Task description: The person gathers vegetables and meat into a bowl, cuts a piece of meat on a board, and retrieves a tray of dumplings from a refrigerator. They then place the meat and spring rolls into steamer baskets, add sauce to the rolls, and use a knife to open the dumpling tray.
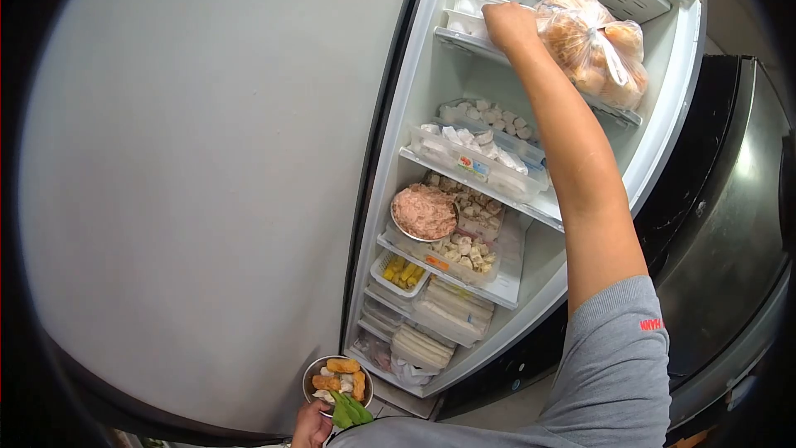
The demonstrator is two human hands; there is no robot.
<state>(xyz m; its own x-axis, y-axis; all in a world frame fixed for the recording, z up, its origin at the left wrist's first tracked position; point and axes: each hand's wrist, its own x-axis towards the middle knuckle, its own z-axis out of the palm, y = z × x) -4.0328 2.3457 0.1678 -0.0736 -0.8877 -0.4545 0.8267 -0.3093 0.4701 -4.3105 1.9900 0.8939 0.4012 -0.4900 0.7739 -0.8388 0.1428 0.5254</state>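
Low in the view, my left hand (312, 426) grips the rim of a metal bowl (308, 382). Inside the bowl are golden-brown pieces (342, 365), some whitish pieces and green leaves (350, 411). My right arm is raised to the top shelf of an open upright fridge. There my right hand (510, 26) is at a white tray (466, 23), its fingers curled and mostly hidden, so what they hold does not show. Just right of it, a tied clear plastic bag (593, 50) of orange-brown food rests on the shelf.
Lower shelves hold tubs of white pieces (485, 149), a bowl of pink minced meat (424, 211), a tray of dumpling-like pieces (464, 253), a basket of yellow items (404, 272) and packed flat bundles (452, 311). A large grey door (207, 158) fills the left.
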